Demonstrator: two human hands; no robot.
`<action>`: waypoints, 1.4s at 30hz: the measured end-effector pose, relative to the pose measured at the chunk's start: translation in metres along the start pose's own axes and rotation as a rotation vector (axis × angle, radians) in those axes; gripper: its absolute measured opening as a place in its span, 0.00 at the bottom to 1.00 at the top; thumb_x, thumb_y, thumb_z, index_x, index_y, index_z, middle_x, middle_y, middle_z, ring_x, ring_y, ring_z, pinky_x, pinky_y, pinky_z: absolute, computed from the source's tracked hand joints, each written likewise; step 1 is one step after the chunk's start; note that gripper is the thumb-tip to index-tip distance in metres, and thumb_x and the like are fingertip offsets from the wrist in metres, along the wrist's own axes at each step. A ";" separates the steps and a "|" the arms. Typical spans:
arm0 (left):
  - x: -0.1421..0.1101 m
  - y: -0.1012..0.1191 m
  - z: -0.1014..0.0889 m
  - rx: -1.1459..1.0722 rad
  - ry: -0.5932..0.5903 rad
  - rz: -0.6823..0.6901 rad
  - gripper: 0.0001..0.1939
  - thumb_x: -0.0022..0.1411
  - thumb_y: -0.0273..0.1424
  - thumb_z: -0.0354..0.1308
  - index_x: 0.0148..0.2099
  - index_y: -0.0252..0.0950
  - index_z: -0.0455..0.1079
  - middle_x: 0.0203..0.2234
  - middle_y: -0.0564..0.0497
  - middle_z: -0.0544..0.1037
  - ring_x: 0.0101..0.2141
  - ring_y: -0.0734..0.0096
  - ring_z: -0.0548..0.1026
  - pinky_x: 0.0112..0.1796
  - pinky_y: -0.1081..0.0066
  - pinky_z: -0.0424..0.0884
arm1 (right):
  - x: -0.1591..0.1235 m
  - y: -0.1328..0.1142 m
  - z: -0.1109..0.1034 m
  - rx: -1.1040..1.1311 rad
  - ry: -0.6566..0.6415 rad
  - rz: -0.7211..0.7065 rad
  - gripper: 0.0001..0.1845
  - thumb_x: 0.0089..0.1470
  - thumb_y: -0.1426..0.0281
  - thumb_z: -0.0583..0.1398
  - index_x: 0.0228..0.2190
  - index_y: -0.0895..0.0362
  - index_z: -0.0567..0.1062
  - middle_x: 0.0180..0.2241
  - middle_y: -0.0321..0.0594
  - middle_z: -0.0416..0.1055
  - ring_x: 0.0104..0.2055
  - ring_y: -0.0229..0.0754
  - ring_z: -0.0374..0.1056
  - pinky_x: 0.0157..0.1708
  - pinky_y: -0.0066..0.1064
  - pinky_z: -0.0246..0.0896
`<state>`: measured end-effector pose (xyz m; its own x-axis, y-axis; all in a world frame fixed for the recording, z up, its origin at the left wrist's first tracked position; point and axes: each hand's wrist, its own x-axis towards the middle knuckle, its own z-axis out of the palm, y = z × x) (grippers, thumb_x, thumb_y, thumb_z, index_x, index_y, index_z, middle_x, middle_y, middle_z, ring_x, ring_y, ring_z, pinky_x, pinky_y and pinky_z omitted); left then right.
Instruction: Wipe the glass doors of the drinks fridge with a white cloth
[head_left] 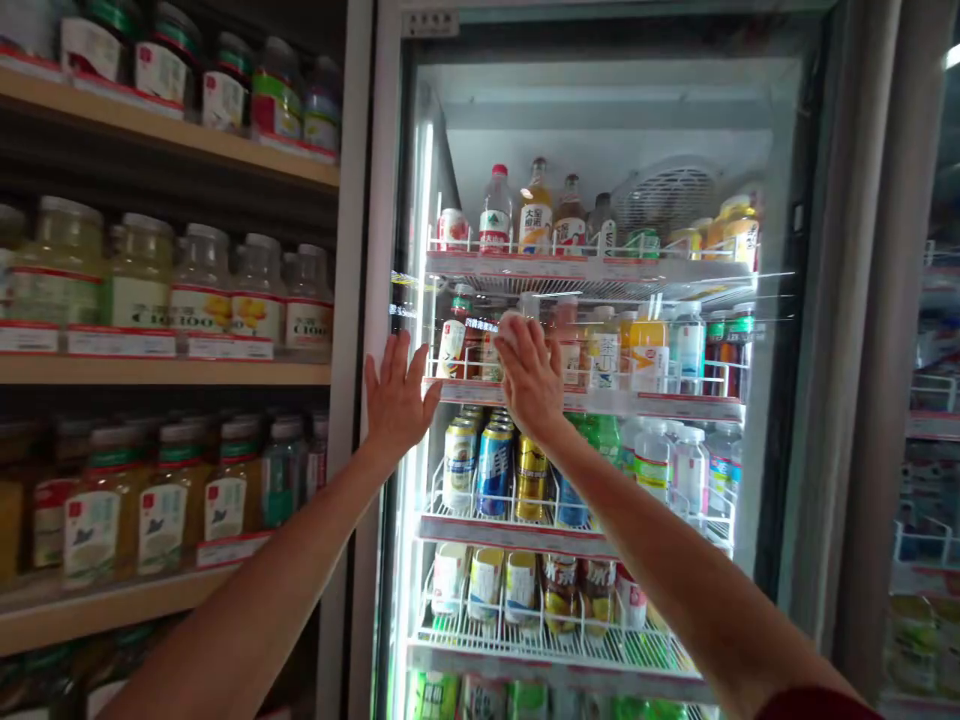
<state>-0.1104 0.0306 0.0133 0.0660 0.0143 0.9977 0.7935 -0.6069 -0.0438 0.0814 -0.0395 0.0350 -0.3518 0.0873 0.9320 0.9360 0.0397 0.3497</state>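
Note:
A tall glass door (600, 110) of a lit drinks fridge stands in front of me. My left hand (399, 390) lies flat with spread fingers against the left edge of the door, by its frame. My right hand (531, 380) presses a small pale cloth (514, 326) to the glass at the height of the second shelf. Only part of the cloth shows past the fingers. Behind the glass near this hand are an orange juice bottle (649, 345) and a blue can (495, 468).
Wooden shelves (165, 372) at the left hold rows of jars, such as a yellowish jar (139, 265). The fridge's metal frame (364, 300) runs upright between them and the door. Another glass-fronted cooler (930, 430) stands at the right edge.

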 end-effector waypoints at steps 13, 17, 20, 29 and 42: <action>-0.037 -0.032 -0.005 0.051 -0.017 -0.032 0.27 0.63 0.39 0.44 0.62 0.36 0.49 0.62 0.39 0.51 0.62 0.56 0.47 0.57 0.47 0.45 | -0.021 -0.050 0.019 -0.013 -0.157 -0.170 0.30 0.55 0.73 0.51 0.58 0.47 0.53 0.63 0.32 0.45 0.66 0.44 0.34 0.63 0.49 0.33; -0.045 -0.026 -0.002 0.027 -0.041 0.011 0.28 0.63 0.39 0.44 0.62 0.37 0.48 0.62 0.39 0.50 0.62 0.57 0.45 0.57 0.48 0.45 | -0.046 -0.029 0.004 -0.012 -0.196 -0.390 0.30 0.55 0.74 0.51 0.58 0.45 0.53 0.62 0.28 0.48 0.65 0.39 0.37 0.63 0.46 0.33; -0.044 -0.011 0.002 -0.017 -0.027 0.048 0.28 0.63 0.39 0.44 0.63 0.38 0.47 0.62 0.40 0.49 0.62 0.57 0.45 0.57 0.48 0.45 | -0.043 0.001 -0.009 -0.091 -0.047 -0.033 0.31 0.55 0.74 0.52 0.58 0.46 0.52 0.63 0.35 0.46 0.65 0.45 0.37 0.61 0.53 0.34; -0.042 0.061 0.023 -0.138 -0.023 0.213 0.28 0.62 0.38 0.46 0.62 0.37 0.46 0.62 0.40 0.50 0.62 0.59 0.44 0.58 0.51 0.43 | -0.089 0.050 -0.043 -0.141 -0.040 0.042 0.32 0.55 0.73 0.52 0.59 0.45 0.51 0.63 0.38 0.44 0.64 0.50 0.42 0.59 0.55 0.39; -0.045 0.146 0.040 -0.236 -0.030 0.286 0.27 0.62 0.36 0.47 0.62 0.37 0.48 0.60 0.39 0.54 0.62 0.59 0.45 0.59 0.50 0.40 | -0.138 0.124 -0.075 -0.251 0.124 0.270 0.30 0.54 0.73 0.51 0.58 0.46 0.53 0.65 0.39 0.36 0.64 0.53 0.41 0.57 0.57 0.43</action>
<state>0.0270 -0.0272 -0.0398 0.2851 -0.1614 0.9448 0.5794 -0.7563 -0.3040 0.2465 -0.1213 -0.0433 -0.1035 -0.0608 0.9928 0.9727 -0.2147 0.0883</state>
